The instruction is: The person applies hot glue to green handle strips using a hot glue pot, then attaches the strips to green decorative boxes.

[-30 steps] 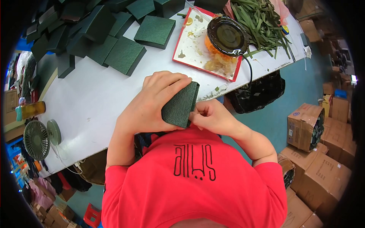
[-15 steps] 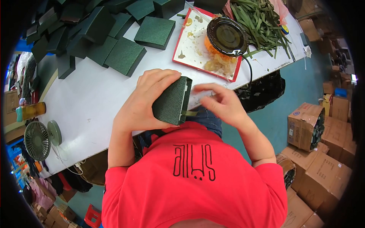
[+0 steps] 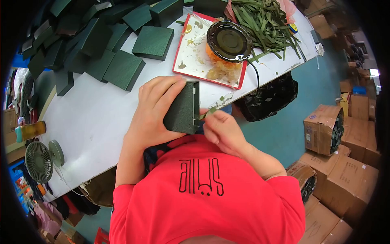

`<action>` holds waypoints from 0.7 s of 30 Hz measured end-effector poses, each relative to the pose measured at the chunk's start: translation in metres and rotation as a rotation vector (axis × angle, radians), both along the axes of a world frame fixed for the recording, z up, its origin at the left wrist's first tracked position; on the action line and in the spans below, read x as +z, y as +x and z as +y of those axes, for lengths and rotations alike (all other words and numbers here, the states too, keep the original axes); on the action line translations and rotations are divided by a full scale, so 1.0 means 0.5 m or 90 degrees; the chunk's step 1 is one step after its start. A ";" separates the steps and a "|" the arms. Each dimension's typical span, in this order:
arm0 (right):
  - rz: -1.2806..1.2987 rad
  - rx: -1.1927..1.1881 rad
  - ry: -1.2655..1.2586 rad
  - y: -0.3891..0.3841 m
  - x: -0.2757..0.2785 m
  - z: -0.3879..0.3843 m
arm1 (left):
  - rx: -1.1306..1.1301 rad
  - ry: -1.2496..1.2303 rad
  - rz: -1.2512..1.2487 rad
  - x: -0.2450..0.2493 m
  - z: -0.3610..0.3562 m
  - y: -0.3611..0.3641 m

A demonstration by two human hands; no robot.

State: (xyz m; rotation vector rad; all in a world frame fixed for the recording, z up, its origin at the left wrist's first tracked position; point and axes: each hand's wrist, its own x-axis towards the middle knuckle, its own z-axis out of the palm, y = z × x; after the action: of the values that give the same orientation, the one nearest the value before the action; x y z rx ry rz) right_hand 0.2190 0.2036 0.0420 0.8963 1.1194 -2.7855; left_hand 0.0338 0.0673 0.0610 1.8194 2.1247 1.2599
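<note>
A dark green box is gripped in my left hand, tilted on edge above the front of the table. My left fingers lie over its top edge and the thumb is along its bottom edge. From the box's right side sticks out a short olive green ribbon. My right hand pinches this ribbon between thumb and fingers, close beside the box. Whether the ribbon is fixed inside the box cannot be seen.
Many green boxes are piled at the back left. A red-rimmed tray carries a round black-topped pot with amber residue. Olive ribbons lie behind it. A small fan stands left; cartons are stacked right.
My right hand has moved down and left, from apart with loose fingers to pinching the ribbon. The box stays in my left hand. The camera view has shifted slightly.
</note>
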 end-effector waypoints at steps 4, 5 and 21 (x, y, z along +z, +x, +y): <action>0.038 -0.240 -0.141 0.014 -0.013 0.032 | 0.021 -0.039 0.009 0.002 -0.023 -0.006; 0.047 -0.284 -0.166 0.020 -0.015 0.042 | 0.027 -0.050 0.006 0.001 -0.032 -0.007; 0.145 -0.436 0.037 0.024 -0.007 0.114 | 0.071 -0.128 -0.019 -0.021 -0.090 -0.018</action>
State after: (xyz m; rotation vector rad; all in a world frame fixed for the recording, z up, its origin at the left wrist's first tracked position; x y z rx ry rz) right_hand 0.2310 0.2605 0.0384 1.1774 1.0797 -3.4913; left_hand 0.0248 0.0222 0.0504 1.6119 2.2719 1.0433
